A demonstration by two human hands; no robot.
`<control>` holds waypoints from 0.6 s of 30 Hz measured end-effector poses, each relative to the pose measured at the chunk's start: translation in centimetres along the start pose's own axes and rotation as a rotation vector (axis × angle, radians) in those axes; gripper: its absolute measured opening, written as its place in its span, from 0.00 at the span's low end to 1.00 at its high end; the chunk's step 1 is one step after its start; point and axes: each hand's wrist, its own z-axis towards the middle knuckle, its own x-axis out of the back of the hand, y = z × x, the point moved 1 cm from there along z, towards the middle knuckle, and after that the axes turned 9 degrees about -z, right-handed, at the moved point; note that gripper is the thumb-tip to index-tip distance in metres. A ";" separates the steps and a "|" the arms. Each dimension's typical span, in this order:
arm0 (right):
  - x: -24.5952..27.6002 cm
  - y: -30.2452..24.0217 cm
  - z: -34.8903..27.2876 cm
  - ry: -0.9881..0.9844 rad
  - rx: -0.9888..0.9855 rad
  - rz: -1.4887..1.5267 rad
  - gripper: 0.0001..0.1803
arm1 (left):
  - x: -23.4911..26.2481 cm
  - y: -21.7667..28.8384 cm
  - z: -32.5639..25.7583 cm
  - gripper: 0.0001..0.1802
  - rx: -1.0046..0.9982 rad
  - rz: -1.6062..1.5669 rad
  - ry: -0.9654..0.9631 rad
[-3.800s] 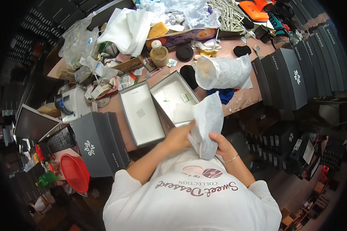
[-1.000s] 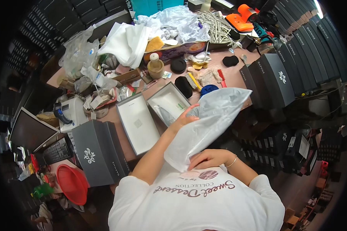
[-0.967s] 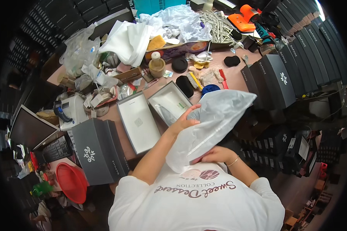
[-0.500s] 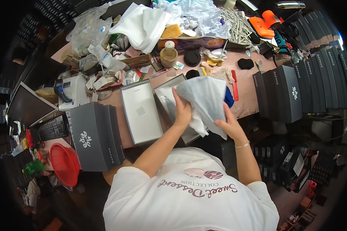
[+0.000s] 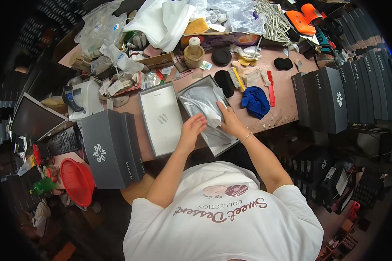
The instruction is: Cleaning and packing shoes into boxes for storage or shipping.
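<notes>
An open grey shoebox base (image 5: pixel 221 151) with a pale inside stands in front of me at the table's edge. White tissue paper (image 5: pixel 204 98) lies in it, bundled around something I cannot make out. My right hand (image 5: pixel 233 124) reaches over the box's right side, fingers stretched out against the paper. At the box's left edge my left hand (image 5: pixel 191 132) hovers over the rim, its fingers extended and nothing in them. To the left of the base rests the box lid (image 5: pixel 161 130), its white inside facing up.
Upright grey shoeboxes stand at left (image 5: pixel 104 148) and right (image 5: pixel 326 100). Behind the box are a blue cloth (image 5: pixel 255 102), yellow brush (image 5: pixel 237 79), red brush (image 5: pixel 272 89) and glue jar (image 5: pixel 194 56). Plastic bags (image 5: pixel 104 30) and papers crowd the back. A red basin (image 5: pixel 76 180) sits lower left.
The white tissue bundle, held up in both hands before, now lies in the box base. Both hands have moved left and let it down, uncovering the blue cloth and yellow brush.
</notes>
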 end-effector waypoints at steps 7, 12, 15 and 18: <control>6.6 -1.8 -2.0 0.149 -0.139 0.449 0.24 | -2.1 2.1 -0.7 0.22 -0.089 0.006 -0.010; 2.6 -4.4 -5.9 0.264 -0.232 1.206 0.28 | -6.1 1.2 -2.5 0.44 0.080 -0.261 -0.083; -0.9 -2.4 -7.2 0.145 -0.210 0.921 0.31 | -5.9 2.2 -4.1 0.45 0.061 -0.480 -0.255; 2.3 -7.7 -6.7 0.027 -0.247 1.271 0.29 | -3.6 1.7 -3.3 0.42 0.096 -0.429 -0.261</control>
